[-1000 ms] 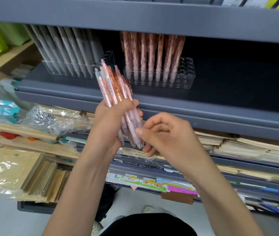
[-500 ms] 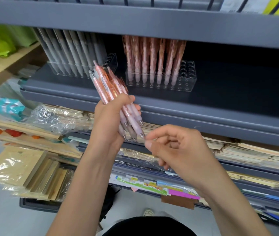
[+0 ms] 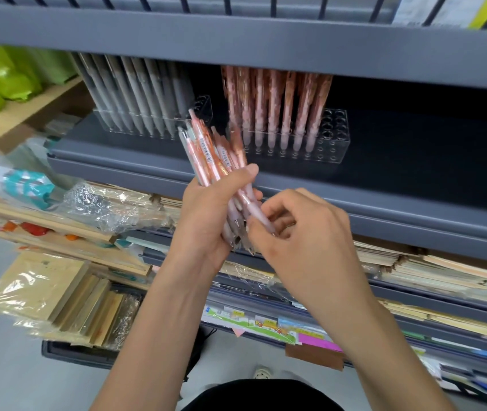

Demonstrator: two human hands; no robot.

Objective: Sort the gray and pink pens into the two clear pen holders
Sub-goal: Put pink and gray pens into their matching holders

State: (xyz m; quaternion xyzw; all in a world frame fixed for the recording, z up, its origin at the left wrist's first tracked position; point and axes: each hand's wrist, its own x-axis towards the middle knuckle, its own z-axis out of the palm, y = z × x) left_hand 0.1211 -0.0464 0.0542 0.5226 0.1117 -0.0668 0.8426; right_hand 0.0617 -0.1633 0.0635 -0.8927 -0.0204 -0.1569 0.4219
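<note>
Item one: left hand [image 3: 206,221], which I log as wrapped round a bundle of pink pens [image 3: 215,155], thumb across the front; the bundle leans up and to the left, tips pointing down. Item two: right hand [image 3: 304,235], just right of the bundle, fingers curled, pinching the lower end of a single pink pen [image 3: 258,213] at the bundle's right edge. Item three: gray metal shelf [image 3: 429,161], beyond both hands, carrying two holders side by side. Left clear pen holder [image 3: 205,106]: gray pens [image 3: 135,96] standing upright, bare holes at its right end. Right clear pen holder [image 3: 335,137]: stored pink pens [image 3: 274,108] upright in its left and middle, bare holes at its right end. Item four: plastic-wrapped paper goods [image 3: 444,271] on the lower shelves; I cannot tell their kind.
</note>
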